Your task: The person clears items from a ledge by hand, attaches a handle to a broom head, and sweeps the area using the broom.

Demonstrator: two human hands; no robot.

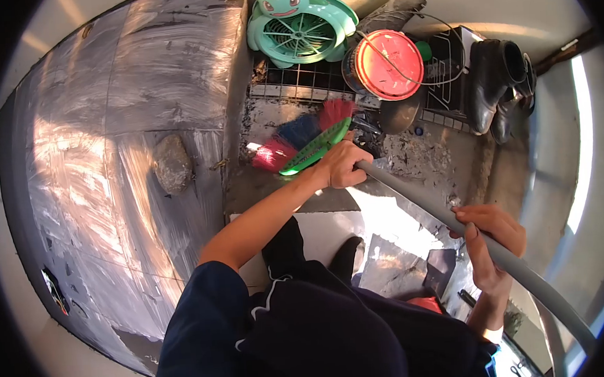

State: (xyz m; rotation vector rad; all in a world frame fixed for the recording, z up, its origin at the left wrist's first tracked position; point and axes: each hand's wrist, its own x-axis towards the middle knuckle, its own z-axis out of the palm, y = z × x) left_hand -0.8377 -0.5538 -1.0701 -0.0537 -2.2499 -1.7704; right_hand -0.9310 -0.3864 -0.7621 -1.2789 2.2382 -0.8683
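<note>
A broom with a green head (317, 146), red and blue bristles (298, 130) and a long grey handle (413, 194) slants across the view. My left hand (345, 165) is closed round the handle close to the green head, hiding where the two meet. Farther up, my right hand (490, 240) holds the same handle, thumb and fingers on either side of it. The bristles lie over the dirty, debris-strewn floor by the side of a raised grey slab.
On the smeared grey slab (73, 182) sits a stone (173, 164). Along the wall are a green character-shaped fan (299, 33), a red-lidded bucket (390, 65), a wire rack (444, 76) and black boots (489, 84). Dirt and scraps litter the floor (418, 161).
</note>
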